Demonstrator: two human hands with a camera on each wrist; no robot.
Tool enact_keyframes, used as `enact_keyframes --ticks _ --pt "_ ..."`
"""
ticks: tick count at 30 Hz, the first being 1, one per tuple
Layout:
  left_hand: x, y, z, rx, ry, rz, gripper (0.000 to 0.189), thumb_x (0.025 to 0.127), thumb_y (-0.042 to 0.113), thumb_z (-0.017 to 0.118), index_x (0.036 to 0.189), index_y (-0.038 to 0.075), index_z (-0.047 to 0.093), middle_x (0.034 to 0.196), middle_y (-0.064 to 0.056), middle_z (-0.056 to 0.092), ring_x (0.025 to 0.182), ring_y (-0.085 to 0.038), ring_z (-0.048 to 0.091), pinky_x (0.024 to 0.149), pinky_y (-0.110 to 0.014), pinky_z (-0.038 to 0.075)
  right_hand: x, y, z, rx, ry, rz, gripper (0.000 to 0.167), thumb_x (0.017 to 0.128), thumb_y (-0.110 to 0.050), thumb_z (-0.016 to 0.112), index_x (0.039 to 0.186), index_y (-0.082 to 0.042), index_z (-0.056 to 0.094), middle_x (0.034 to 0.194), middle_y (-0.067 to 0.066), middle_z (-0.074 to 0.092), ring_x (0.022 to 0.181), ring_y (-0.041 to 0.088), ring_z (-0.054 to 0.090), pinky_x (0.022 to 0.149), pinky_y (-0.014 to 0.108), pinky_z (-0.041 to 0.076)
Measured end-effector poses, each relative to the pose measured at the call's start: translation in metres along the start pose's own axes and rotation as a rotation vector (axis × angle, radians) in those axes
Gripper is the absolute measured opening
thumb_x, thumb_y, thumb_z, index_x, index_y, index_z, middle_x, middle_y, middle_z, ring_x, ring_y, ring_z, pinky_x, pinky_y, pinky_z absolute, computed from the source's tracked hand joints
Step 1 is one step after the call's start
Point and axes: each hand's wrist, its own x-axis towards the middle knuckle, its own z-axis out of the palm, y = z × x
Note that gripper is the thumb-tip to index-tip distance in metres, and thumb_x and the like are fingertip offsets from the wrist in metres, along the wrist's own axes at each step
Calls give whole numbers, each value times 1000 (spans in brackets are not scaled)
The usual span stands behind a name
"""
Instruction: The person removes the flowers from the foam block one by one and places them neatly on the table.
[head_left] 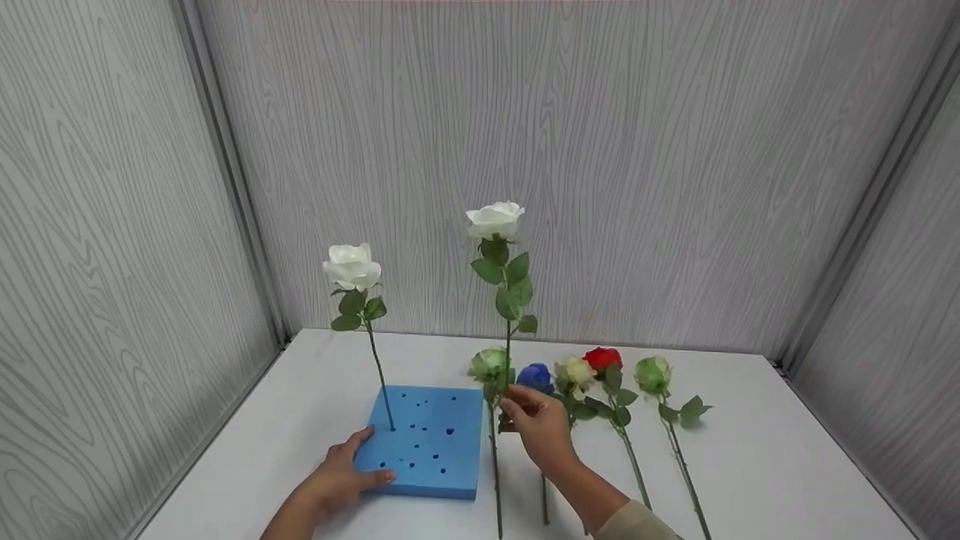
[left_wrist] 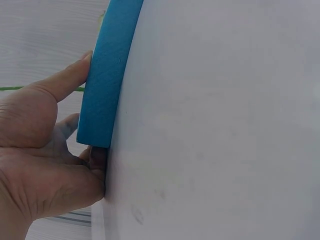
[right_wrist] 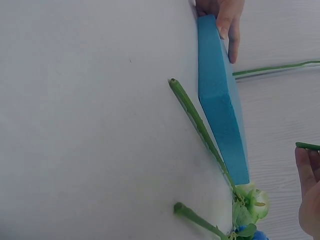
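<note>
My left hand [head_left: 335, 477] grips the near left corner of a blue foam block [head_left: 461, 454] dotted with small holes. Its thumb lies over the top in the left wrist view, with other fingers against the side. One white artificial rose [head_left: 352, 267] stands in a hole near the block's left edge, leaning slightly left. Beyond the block's right side, my right hand [head_left: 543, 433] pinches the stem of a second white rose [head_left: 496, 220] between thumb and fingers, bloom up. In the right wrist view, that stem's lower end [right_wrist: 306, 145] pokes out at the fingertips, apart from the block.
Right of the block, several roses lie on the white table [head_left: 780, 457]: a pale green one [head_left: 487, 364], a blue one [head_left: 535, 376], a cream one [head_left: 575, 373], a red one [head_left: 602, 358] and another green one [head_left: 653, 375]. Grey wood-grain panels [head_left: 637, 165] enclose the table.
</note>
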Motion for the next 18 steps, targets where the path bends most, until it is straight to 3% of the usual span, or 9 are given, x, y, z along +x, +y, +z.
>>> enact_keyframes --ticks 9,18 --pt "-1 -1 -3 17 -10 11 118 83 48 93 173 14 25 169 -41 19 159 -67 18 128 -78 21 -9 -2 -19 6 6 29 35 104 -8 73 137 4 71 104 9 77 90 20 76 81 32 69" --pt "-2 0 -3 25 -8 30 118 82 50 93 172 12 26 168 -42 21 158 -68 19 128 -79 21 -18 -6 -41 19 42 36 33 101 -6 75 132 7 73 102 16 79 84 19 77 74 33 69"
